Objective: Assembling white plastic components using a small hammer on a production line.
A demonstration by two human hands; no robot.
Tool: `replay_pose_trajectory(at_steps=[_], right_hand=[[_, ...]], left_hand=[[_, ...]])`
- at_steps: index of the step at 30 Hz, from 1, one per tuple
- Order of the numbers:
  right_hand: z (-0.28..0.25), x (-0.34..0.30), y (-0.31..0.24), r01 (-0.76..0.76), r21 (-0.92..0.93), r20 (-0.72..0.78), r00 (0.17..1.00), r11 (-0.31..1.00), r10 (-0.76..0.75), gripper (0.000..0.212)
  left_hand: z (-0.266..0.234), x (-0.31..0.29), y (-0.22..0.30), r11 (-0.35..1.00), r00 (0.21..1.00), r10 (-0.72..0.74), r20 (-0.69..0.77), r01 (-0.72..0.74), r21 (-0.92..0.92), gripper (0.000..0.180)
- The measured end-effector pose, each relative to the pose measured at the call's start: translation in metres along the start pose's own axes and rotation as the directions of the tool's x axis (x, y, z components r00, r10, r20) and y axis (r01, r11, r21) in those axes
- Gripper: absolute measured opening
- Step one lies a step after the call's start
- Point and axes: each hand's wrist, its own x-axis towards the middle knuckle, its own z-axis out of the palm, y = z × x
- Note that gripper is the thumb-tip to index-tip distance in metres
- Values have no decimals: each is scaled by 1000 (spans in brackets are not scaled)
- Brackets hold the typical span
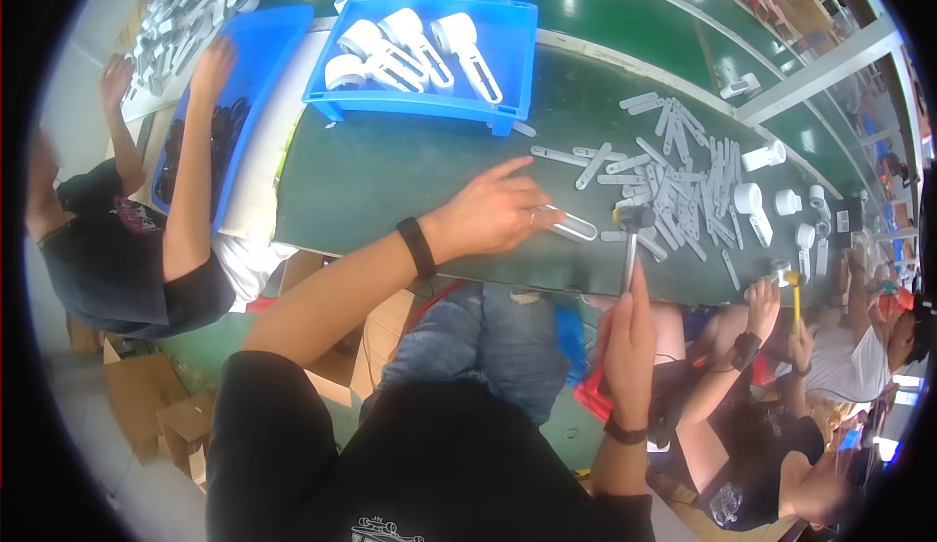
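Observation:
My left hand (493, 212) is closed on a white plastic part with a slotted handle (578, 227), low over the green tabletop. The handle's looped end sticks out to the right of my fingers; the rest of the part is hidden under the hand. In my right hand (627, 342), near the table's front edge, a small hammer (634, 218) is held upright. Its shaft is metallic, and its head is dark with a yellowish end. The hammer head appears just right of the white part; whether they touch, I cannot tell.
A blue bin (420, 113) holds several white round-headed parts (470, 54). Grey flat strips (673, 191) lie heaped at right, beside more white parts (752, 205). A co-worker at left reaches over a blue tray (278, 30); another at right holds a yellow-handled hammer (795, 298).

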Motion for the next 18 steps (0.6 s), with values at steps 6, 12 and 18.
replay_pose_trajectory(at_steps=[6, 12, 18], right_hand=[[7, -35, -8, 109, -45, -73, 991, 993, -112, 55], [6, -28, -22, 56, -184, -50, 997, 981, -66, 57], [12, -23, -3, 105, -250, -25, 993, 963, -115, 55]], left_hand=[[-6, 5, 0, 1000, 999, 10, -30, -10, -14, 23], [-6, 4, 1, 1000, 1000, -7, -6, 7, -9, 24], [-7, 9, 2, 1000, 999, 5, -36, -6, -28, 23]])
